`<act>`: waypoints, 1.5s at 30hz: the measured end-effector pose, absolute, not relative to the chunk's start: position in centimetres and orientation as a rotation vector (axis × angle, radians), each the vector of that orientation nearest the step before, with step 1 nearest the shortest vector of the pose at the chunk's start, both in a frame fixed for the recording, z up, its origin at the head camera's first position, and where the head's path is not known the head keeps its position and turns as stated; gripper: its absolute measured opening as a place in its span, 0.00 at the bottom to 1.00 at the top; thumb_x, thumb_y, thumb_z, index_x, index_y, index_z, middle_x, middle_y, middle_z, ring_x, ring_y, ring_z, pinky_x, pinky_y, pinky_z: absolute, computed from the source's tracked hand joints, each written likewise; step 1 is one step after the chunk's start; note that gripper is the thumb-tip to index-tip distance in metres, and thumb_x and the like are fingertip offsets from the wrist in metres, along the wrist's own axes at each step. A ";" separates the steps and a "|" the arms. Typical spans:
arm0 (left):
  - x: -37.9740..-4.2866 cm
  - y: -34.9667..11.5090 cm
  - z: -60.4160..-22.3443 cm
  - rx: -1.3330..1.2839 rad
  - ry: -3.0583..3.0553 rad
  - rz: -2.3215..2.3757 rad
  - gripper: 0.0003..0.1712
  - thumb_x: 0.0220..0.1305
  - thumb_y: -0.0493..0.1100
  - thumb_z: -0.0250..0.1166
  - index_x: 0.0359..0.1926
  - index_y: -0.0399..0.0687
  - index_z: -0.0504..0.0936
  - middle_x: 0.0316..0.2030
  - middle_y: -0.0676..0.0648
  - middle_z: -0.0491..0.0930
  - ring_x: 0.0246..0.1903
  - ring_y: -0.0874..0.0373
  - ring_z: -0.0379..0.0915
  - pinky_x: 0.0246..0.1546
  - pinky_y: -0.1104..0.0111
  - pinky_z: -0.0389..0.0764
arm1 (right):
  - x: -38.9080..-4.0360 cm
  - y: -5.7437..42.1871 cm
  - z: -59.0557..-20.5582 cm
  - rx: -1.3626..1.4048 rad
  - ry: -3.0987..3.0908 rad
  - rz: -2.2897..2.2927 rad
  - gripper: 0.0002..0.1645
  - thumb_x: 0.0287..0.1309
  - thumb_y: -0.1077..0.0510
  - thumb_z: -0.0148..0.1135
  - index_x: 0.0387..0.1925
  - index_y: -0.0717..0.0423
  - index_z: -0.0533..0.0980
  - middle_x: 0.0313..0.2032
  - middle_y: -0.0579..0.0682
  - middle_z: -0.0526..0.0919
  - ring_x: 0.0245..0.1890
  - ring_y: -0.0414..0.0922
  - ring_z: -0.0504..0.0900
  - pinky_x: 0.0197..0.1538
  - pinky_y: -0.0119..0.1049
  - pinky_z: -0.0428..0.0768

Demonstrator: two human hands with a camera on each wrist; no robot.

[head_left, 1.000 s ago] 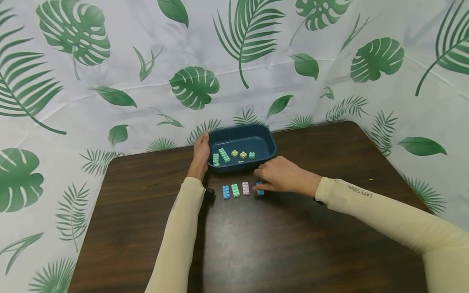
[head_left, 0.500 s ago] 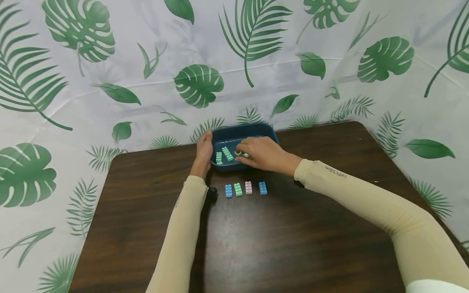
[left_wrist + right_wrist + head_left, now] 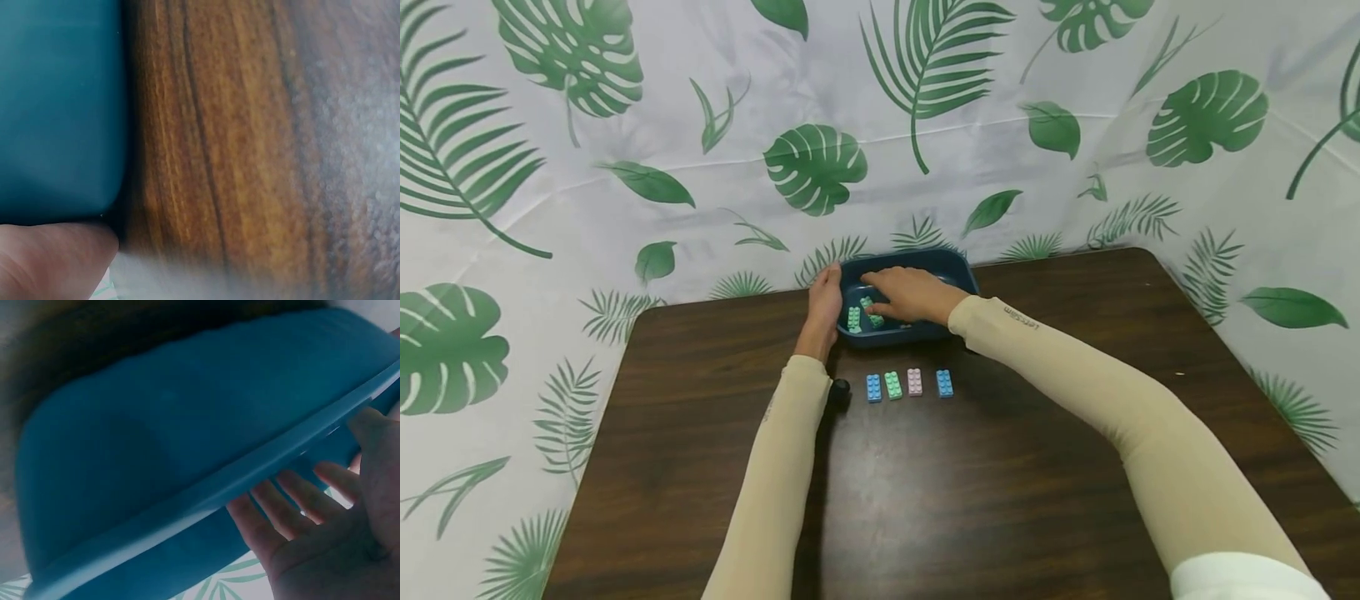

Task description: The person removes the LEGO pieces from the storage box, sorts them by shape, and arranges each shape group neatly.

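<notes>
My left hand (image 3: 825, 302) holds the left end of a dark blue plastic tub (image 3: 887, 337); in the left wrist view a fingertip (image 3: 59, 253) lies against the tub's corner. Over the inside of the tub is my right hand (image 3: 917, 293), fingers spread. The right wrist view has those fingers (image 3: 284, 515) reaching past the rim, nothing visible between them. Two green toy building bricks, one short (image 3: 853, 318) and one longer (image 3: 868, 307), lie at the tub's left. The hand hides most of the other pieces.
In front of the tub, a row stands on the dark wooden table (image 3: 880, 500): a blue brick (image 3: 873, 387), a green brick (image 3: 892, 385), a pink brick (image 3: 914, 382) and, slightly apart, another blue brick (image 3: 944, 383). A leaf-print cloth (image 3: 715, 233) hangs behind the table.
My right hand has left the rightmost blue brick, moved up and left into the tub, and spread its fingers. The left hand stays on the tub; the row is unmoved.
</notes>
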State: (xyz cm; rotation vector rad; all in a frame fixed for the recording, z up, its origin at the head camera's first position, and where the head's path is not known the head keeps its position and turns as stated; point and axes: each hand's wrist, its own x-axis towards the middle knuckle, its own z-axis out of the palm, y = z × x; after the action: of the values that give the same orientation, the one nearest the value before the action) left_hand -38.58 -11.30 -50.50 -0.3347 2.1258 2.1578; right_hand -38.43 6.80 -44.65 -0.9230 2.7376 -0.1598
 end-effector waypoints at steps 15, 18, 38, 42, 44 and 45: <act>-38.6 -11.4 -50.7 -0.321 2.135 2.172 0.30 0.86 0.60 0.45 0.80 0.58 0.67 0.82 0.50 0.60 0.83 0.51 0.51 0.85 0.55 0.55 | -39.4 5.4 -45.0 -1.000 2.762 -0.014 0.30 0.75 0.50 0.65 0.74 0.48 0.74 0.67 0.54 0.82 0.66 0.52 0.81 0.68 0.51 0.82; -38.6 -11.4 -50.7 -0.328 2.136 2.177 0.30 0.86 0.60 0.45 0.80 0.58 0.68 0.82 0.50 0.61 0.83 0.51 0.52 0.85 0.56 0.55 | -39.4 5.4 -45.4 -1.005 2.772 -0.006 0.29 0.74 0.50 0.67 0.72 0.48 0.76 0.65 0.53 0.83 0.64 0.51 0.82 0.67 0.49 0.83; -38.2 -11.2 -50.6 -0.299 2.137 2.129 0.33 0.85 0.62 0.44 0.83 0.60 0.61 0.85 0.51 0.54 0.85 0.50 0.45 0.86 0.52 0.52 | -39.4 5.7 -45.7 -1.073 2.827 0.027 0.26 0.68 0.51 0.73 0.65 0.48 0.81 0.58 0.51 0.86 0.58 0.50 0.84 0.61 0.46 0.86; -38.5 -11.3 -50.6 -0.315 2.137 2.126 0.34 0.85 0.63 0.44 0.83 0.59 0.61 0.85 0.50 0.54 0.85 0.49 0.45 0.86 0.51 0.51 | -39.0 5.7 -44.7 -1.074 2.846 0.024 0.28 0.68 0.50 0.73 0.66 0.50 0.79 0.59 0.51 0.86 0.59 0.50 0.85 0.61 0.46 0.86; -38.5 -11.4 -50.6 -0.327 2.141 2.129 0.34 0.85 0.63 0.44 0.83 0.58 0.61 0.84 0.50 0.55 0.85 0.49 0.45 0.86 0.52 0.51 | -38.6 5.8 -44.0 -1.075 2.842 0.016 0.28 0.69 0.50 0.72 0.67 0.51 0.78 0.59 0.52 0.86 0.58 0.49 0.85 0.61 0.46 0.86; -38.5 -11.4 -50.6 -0.334 2.141 2.130 0.34 0.85 0.63 0.44 0.83 0.58 0.61 0.84 0.50 0.55 0.85 0.49 0.46 0.86 0.52 0.51 | -38.3 5.9 -43.6 -1.071 2.842 0.014 0.28 0.69 0.50 0.72 0.67 0.51 0.78 0.59 0.52 0.86 0.57 0.49 0.86 0.61 0.46 0.86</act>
State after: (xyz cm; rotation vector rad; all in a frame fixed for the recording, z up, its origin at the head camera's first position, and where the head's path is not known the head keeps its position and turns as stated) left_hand -38.54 -11.42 -50.63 -0.3342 2.1406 2.1304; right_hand -38.29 5.85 -43.62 -1.0708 2.8424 0.0135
